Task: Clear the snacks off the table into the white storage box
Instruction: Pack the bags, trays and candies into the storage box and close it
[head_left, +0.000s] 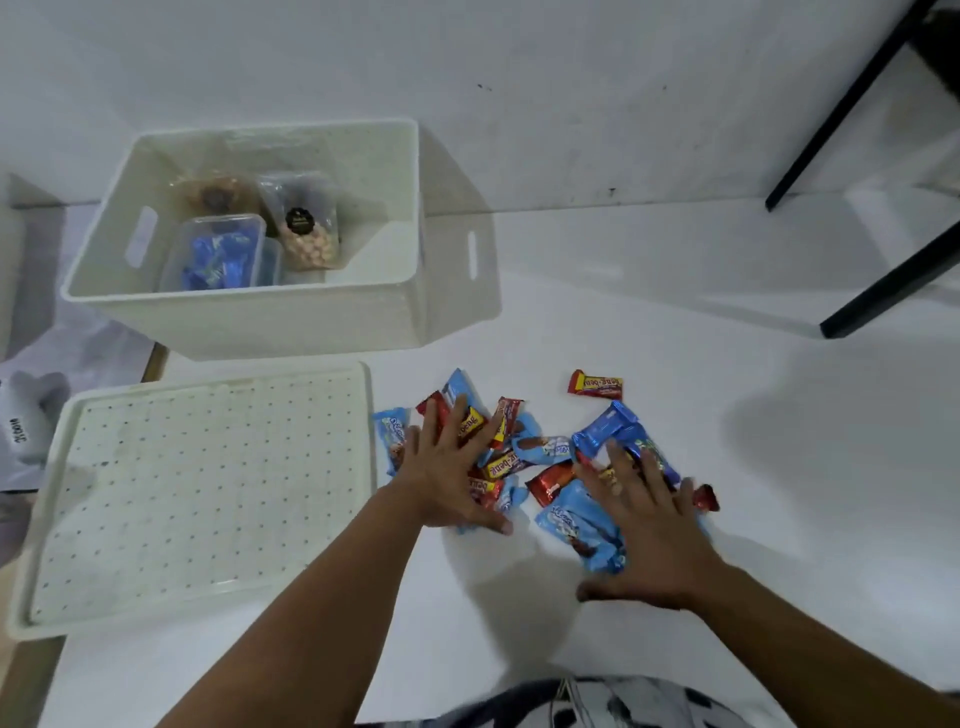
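Observation:
A pile of small snack packets (540, 457), red, light blue and dark blue, lies on the white table in front of me. My left hand (447, 467) rests flat on the pile's left side with fingers spread. My right hand (649, 530) lies flat on the right side, fingers apart, over light blue packets (576, 525). One red packet (596, 385) sits apart behind the pile. The white storage box (260, 312) stands open at the back left; inside are a clear tub of blue packets (218, 254) and two bags of snacks (306, 228).
The box's white perforated lid (197, 493) lies flat at the near left, beside the pile. Black chair legs (883, 291) stand at the back right. A grey cloth item (26, 415) lies off the table's left edge.

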